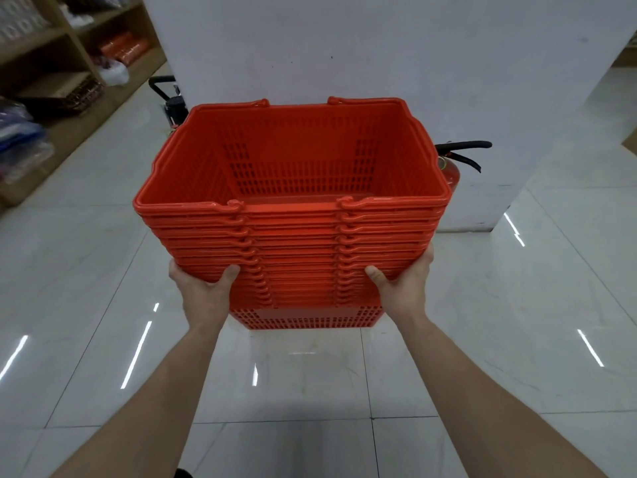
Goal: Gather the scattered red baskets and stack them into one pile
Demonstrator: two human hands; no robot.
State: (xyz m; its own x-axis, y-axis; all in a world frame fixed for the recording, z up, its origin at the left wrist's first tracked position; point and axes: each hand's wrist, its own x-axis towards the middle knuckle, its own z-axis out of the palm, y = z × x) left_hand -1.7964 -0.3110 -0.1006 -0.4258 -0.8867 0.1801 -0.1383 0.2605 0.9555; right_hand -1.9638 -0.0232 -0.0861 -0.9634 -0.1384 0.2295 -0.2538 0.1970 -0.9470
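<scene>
Your left hand [203,291] and right hand [403,284] hold the stack [293,236] of nested red baskets low at its two near corners. Each grip wraps a rim, thumb on the front, fingers hidden round the side. The stack is straight ahead over the floor [103,270], before a white pillar [379,46]. An extinguisher [451,174] stands behind it to the right, and shelves [51,63] are at far left.

Both hands, left [203,291] and right [403,288], grip a nested stack of red baskets [293,236] above the tiled floor [517,339].
</scene>
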